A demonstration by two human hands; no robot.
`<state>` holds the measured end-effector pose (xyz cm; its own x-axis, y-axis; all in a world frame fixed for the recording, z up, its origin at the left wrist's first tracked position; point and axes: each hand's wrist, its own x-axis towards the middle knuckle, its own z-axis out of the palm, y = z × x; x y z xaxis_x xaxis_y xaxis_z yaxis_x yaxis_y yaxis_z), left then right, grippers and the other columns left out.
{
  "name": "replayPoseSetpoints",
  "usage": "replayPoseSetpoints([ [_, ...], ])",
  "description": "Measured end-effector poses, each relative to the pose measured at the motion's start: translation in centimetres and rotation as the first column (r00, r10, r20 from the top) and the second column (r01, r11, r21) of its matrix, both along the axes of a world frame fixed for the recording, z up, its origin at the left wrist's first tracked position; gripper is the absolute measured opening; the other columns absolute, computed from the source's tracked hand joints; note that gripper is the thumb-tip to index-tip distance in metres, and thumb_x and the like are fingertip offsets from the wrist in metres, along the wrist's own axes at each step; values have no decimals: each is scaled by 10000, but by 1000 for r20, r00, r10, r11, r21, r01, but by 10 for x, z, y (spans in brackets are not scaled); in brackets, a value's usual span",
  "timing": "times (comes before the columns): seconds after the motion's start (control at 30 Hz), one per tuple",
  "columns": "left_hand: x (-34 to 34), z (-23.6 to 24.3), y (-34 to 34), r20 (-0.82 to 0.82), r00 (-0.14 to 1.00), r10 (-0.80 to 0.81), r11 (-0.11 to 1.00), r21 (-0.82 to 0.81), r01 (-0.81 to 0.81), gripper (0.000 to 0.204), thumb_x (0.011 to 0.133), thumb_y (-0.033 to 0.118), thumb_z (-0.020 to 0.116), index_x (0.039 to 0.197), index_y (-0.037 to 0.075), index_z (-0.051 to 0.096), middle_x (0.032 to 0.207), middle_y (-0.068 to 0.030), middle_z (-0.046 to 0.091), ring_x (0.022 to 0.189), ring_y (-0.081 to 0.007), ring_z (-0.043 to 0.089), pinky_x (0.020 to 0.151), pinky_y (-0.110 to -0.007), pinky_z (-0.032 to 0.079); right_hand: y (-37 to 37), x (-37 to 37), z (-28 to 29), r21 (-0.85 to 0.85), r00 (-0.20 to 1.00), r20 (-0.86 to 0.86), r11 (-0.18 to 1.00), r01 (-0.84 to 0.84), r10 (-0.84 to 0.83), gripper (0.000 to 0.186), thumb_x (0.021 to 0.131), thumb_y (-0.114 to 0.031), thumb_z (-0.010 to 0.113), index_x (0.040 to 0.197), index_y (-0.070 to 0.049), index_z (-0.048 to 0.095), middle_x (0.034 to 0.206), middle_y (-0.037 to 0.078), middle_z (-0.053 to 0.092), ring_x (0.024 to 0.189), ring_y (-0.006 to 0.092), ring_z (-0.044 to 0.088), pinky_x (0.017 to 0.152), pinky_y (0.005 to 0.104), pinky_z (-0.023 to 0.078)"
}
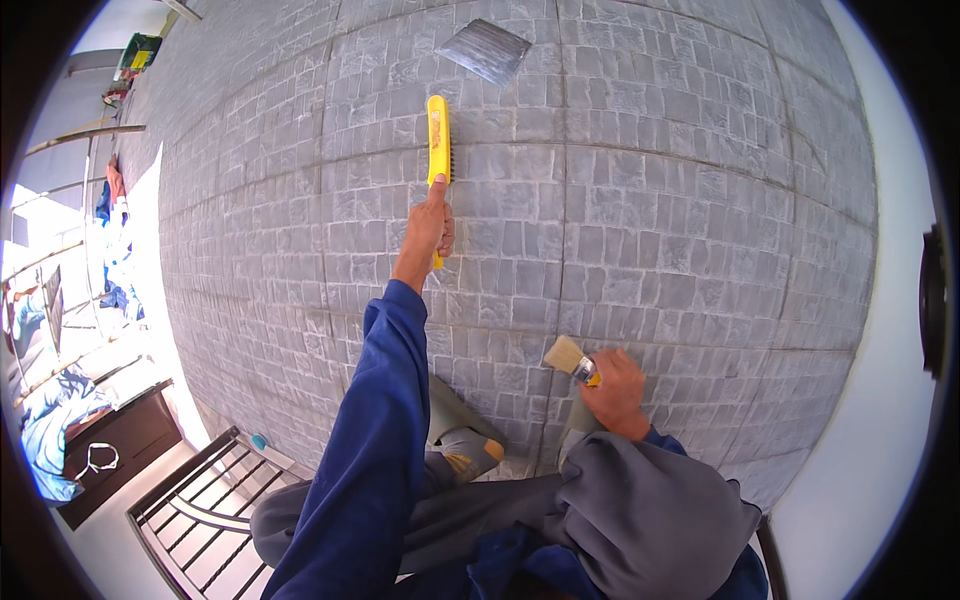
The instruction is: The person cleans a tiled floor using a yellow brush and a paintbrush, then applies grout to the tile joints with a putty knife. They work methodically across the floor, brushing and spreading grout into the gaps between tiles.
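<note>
My left hand (428, 228) is closed round a yellow-handled bristle brush (438, 130), index finger along its back, with dark bristles facing right on the paved floor (660, 240). In my right hand (615, 395), lower and nearer my body, is a paintbrush (568, 357) with pale bristles, a metal band and a yellow handle, its head pointing up and left. Beyond the left-hand brush, a flat, grey metal plate (485, 50) lies on the grey, block-patterned floor.
At the left are a metal railing (195, 500), thin poles (85, 135), hanging clothes (115, 240) and a green container (138, 55). A white wall edge (830, 440) runs along the right. My feet (470, 450) and bent legs are at the bottom.
</note>
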<state>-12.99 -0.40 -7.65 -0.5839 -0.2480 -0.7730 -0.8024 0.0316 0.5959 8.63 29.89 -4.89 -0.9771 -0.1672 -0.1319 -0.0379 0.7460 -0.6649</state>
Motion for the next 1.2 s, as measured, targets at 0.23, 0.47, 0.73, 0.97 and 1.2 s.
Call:
replayPoseSetpoints([
  [0.23, 84, -23, 7, -75, 986, -146, 894, -436, 99, 814, 948, 673, 450, 671, -84, 567, 553, -146, 511, 522, -241, 480, 519, -431, 388, -2, 1, 0, 9, 1000, 17, 1000, 22, -22, 227, 653, -93, 728, 845, -69, 609, 795, 84, 589, 772, 299, 581, 658, 417, 472],
  [0.47, -38, -18, -42, -101, 978, -183, 830, -550, 99, 817, 936, 667, 468, 754, -110, 638, 651, -230, 600, 622, -338, 617, 584, -477, 446, -2, 0, 0, -12, 1000, 9, 1000, 4, -4, 210, 656, -94, 726, 821, -69, 598, 790, 86, 586, 774, 305, 578, 656, 417, 462],
  [0.73, 61, -14, -71, -60, 966, -251, 670, -731, 128, 813, 942, 675, 439, 812, -101, 647, 731, -338, 600, 731, -432, 634, 696, -541, 443, -4, 0, -1, 10, 1000, -10, 1000, 20, -20, 204, 650, -86, 721, 802, -74, 585, 782, 81, 579, 769, 305, 576, 647, 414, 460],
  [0.97, 24, 6, -156, 55, 998, 25, 848, -529, 8, 742, 882, 776, 439, 589, 94, 441, 516, -23, 437, 414, -140, 448, 368, -329, 322, -3, 0, -2, 13, 1000, -13, 1000, 24, -23, 209, 637, -81, 723, 788, -77, 578, 776, 77, 573, 758, 301, 576, 639, 411, 461],
  [1.2, 71, -19, -123, -71, 949, -307, 615, -775, 141, 805, 945, 696, 404, 812, -52, 667, 737, -282, 660, 706, -453, 661, 647, -535, 501, -6, 1, -5, 40, 1000, 1, 999, 31, -31, 238, 615, -84, 731, 795, -75, 576, 783, 79, 576, 758, 305, 573, 634, 417, 460],
])
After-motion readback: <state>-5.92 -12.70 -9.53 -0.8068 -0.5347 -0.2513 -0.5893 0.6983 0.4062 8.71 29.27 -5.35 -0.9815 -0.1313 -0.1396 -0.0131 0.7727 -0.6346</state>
